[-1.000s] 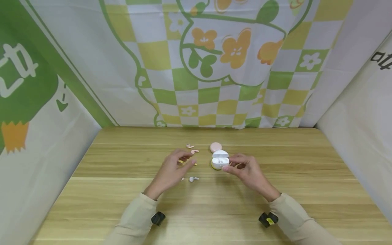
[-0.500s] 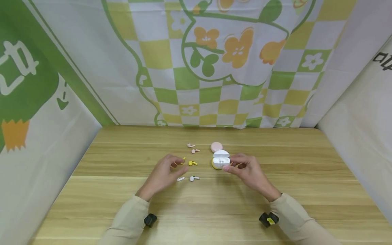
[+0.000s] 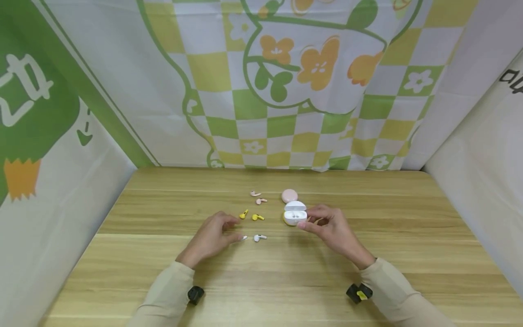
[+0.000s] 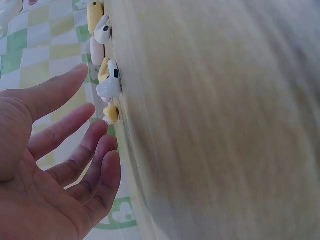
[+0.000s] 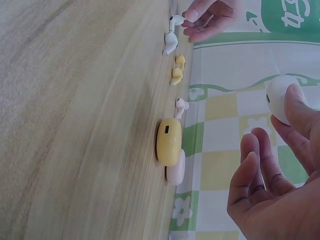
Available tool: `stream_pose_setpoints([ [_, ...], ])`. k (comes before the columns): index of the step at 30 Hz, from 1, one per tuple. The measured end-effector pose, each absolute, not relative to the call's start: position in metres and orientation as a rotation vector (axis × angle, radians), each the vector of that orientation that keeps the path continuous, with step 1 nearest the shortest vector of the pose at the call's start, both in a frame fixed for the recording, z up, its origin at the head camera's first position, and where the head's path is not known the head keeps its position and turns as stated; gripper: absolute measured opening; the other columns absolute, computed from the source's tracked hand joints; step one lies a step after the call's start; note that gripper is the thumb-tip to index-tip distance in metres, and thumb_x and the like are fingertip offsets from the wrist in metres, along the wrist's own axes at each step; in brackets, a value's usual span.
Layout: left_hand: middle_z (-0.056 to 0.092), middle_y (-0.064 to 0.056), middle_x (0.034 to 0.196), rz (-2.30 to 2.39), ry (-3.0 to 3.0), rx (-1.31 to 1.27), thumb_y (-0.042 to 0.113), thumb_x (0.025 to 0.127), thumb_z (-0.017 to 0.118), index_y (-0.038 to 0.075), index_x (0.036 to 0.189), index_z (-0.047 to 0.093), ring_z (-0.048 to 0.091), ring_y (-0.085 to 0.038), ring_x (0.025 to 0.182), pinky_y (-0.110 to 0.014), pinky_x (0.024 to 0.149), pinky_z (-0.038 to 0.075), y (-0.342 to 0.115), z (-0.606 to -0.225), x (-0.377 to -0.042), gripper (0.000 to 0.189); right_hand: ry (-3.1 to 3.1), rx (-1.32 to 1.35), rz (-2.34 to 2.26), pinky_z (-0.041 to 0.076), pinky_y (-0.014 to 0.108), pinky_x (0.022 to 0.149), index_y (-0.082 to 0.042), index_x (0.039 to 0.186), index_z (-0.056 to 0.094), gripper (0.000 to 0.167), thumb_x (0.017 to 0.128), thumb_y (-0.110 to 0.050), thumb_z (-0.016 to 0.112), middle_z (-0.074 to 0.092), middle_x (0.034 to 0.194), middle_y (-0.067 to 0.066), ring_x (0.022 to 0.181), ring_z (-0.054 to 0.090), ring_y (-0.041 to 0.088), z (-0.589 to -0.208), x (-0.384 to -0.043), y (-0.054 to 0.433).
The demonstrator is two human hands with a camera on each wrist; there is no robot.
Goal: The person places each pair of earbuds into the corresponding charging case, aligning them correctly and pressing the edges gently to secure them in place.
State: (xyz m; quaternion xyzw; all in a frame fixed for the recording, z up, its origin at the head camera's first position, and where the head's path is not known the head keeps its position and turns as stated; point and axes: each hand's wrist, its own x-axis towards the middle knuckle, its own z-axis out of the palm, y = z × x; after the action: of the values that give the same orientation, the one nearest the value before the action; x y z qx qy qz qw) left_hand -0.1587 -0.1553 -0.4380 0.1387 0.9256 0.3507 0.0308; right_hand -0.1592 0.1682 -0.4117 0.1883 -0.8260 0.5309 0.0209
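My right hand (image 3: 333, 229) pinches a white earbud charging case (image 3: 295, 217) between thumb and fingers; its lid stands up. In the right wrist view this white case (image 5: 277, 97) is raised over the table. My left hand (image 3: 210, 236) has its thumb and fingers apart and holds nothing, with the thumb tip right at a white earbud (image 3: 244, 237) partly hidden by it. To the right lies another white earbud (image 3: 259, 237). Two yellow earbuds (image 3: 257, 217) lie just beyond the hand, and two pink earbuds (image 3: 261, 201) farther back.
A round pink case (image 3: 289, 195) sits behind the white one. Mostly hidden under the white case in the head view, a yellow case (image 5: 169, 142) stands on the wooden table (image 3: 367, 290). A patterned cloth (image 3: 286, 127) hangs behind the table's back edge.
My left hand has moved left and toward me, from over the yellow earbuds to the white one, uncovering the yellow pair. My right hand keeps the white case in about the same place.
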Motion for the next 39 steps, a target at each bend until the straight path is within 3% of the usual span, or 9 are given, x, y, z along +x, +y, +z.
stream_pose_setpoints([
  [27,0.065,-0.001,0.099,1.114,2.745,0.352,0.015,0.081,0.087,0.013,0.101,0.080,0.059,-0.022,0.096,-0.045,0.086,0.050,-0.1651,-0.4450,-0.1635,0.021,-2.567,0.583,1.630,0.053,0.025,0.068,0.001,0.101,0.079,0.020,0.083,-0.006,0.083,0.071,0.096,0.008,0.081,0.060,0.012,-0.4117,-0.1580,0.1686],
  [39,0.061,0.000,0.095,1.095,2.772,0.363,0.011,0.083,0.085,0.014,0.092,0.081,0.055,-0.019,0.089,-0.038,0.079,0.047,-0.1644,-0.4445,-0.1635,0.011,-2.571,0.583,1.630,0.053,0.025,0.068,0.001,0.102,0.079,0.021,0.083,-0.006,0.083,0.071,0.099,0.009,0.082,0.060,0.012,-0.4111,-0.1576,0.1682],
])
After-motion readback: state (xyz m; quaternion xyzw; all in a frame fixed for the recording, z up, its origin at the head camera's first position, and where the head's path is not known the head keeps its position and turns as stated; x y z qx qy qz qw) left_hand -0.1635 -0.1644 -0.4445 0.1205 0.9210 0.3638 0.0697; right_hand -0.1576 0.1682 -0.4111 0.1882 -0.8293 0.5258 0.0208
